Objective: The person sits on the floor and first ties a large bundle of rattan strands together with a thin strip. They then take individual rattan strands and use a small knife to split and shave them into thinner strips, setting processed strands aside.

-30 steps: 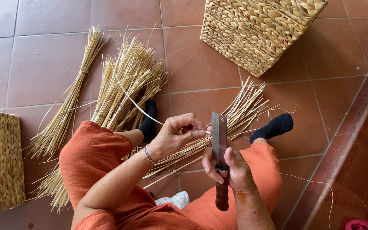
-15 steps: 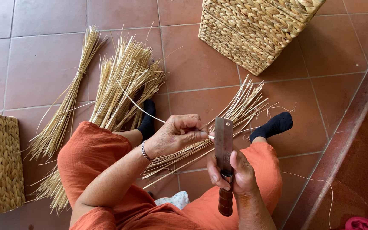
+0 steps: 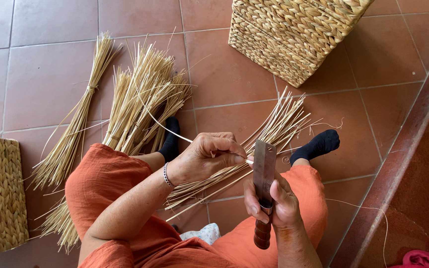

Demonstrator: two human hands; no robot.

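Terracotta floor tiles (image 3: 50, 79) in soft, perhaps natural light, a darker red raised border (image 3: 413, 164) along the right

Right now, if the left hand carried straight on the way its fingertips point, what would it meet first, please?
The left hand pinches a thin strip right beside the knife blade held upright by the right hand. It would probably meet that blade first, though depth is unclear.

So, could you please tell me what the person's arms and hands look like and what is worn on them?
Both arms are bare from the elbow down, with no sleeves and no gloves. The left hand has a thin silver-coloured bracelet at the wrist. The right hand shows no ring, watch or band. The clothing below is loose and orange.
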